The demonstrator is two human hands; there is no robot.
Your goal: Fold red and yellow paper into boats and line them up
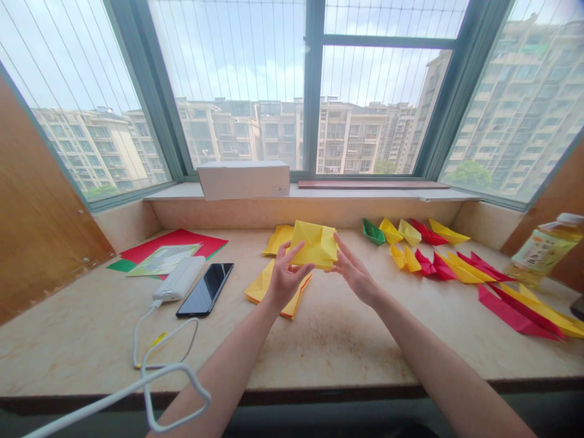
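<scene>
Holding folded yellow paper [314,244] over the table [347,359], fingers of left hand [285,277] and right hand [358,277] clamped on it. Yellow sheets [257,287] sit nearby, phone [206,291] off left, paper boats [468,268] right, plus a bottle [541,246] of yellowish drink.

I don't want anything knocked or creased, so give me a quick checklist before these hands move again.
1. Left hand has a grip on the folded yellow paper: ok, at its left side.
2. Right hand pinches it firmly: cannot tell; fingers meet the right edge, thumb unclear.
3. Folded boats apart from the hands: ok, off to the right.
4. Phone apart from the left hand: ok.
5. White cable off the left forearm: cannot tell; its loop overlaps the forearm in view.
6. Bottle capped: ok.
</scene>
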